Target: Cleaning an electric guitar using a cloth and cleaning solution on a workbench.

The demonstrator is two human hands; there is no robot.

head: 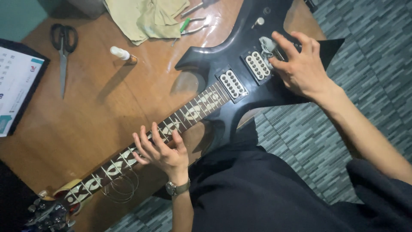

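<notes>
Wooden table [98, 107] carries the black guitar [223, 64], its long axis running between my hands: left hand [161, 150] curled loosely on the neck, right hand [300, 64] pinching a small cloth [267, 44] beside the nearer pickup [257, 65]

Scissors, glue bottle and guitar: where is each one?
Scissors [63, 56], head view, at the pivot.
Glue bottle [119, 53], head view, on its white body.
Guitar [223, 56], head view, on the black body's upper horn.

Single head-worn view, steeply downward, close over the wooden table [86, 116] and lap.
</notes>
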